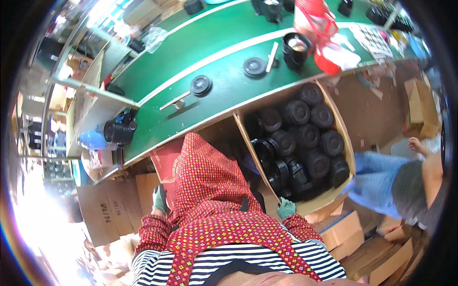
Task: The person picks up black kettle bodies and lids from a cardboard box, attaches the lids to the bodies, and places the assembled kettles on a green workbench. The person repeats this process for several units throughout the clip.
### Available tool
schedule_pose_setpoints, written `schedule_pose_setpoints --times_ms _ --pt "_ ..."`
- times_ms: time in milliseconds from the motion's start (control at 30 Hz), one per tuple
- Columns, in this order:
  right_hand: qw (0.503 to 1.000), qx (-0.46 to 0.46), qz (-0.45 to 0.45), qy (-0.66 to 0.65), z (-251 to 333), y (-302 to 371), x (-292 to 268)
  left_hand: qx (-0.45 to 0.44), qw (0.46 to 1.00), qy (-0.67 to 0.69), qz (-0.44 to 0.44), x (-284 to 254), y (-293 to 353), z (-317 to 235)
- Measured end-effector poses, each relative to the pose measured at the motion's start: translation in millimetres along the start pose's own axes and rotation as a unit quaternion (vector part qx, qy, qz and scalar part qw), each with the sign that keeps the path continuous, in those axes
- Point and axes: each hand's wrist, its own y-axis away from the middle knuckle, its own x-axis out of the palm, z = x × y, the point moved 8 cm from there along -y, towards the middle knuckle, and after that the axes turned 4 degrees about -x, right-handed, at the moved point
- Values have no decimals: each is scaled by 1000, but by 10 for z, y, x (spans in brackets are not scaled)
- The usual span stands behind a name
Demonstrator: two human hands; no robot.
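Note:
My right hand, in a pale green glove, closes on the near left corner of an open cardboard box. Inside that box stand many round black plastic parts, packed close together, some tipped on their sides. My left hand, gloved in pale green with dark fingers, hangs beside the red patterned apron and close to a red box. Its fingertips are partly hidden, so its grip is unclear.
On the green workbench lie two black discs, a black cup and a red container. Folded cardboard leans at left. A person in jeans is at right, near more cartons.

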Motion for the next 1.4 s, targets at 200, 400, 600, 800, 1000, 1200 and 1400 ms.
schedule_pose_setpoints --times_ms 200,400,600,800,1000,1200,1400 --pt "993 43 -101 -47 161 -1 -16 323 929 -174 44 1461 -368 -1985" --pt "948 103 41 -297 263 -97 -635 452 775 -308 317 3896 1014 -2758" --pt "469 428 -297 -713 -342 277 -743 571 508 -398 508 5446 2505 -2211" --pt "521 471 -391 -596 -929 47 -54 544 497 -405 541 6272 2952 -1488" --pt "595 460 -408 -517 -750 -503 -69 415 505 -566 502 6851 2469 -1266" --pt "504 454 -456 -576 -660 -579 -322 313 482 -587 571 7032 2251 -1230" --pt "411 430 -270 -757 -638 -806 -33 350 436 -638 530 7076 2320 -1057"
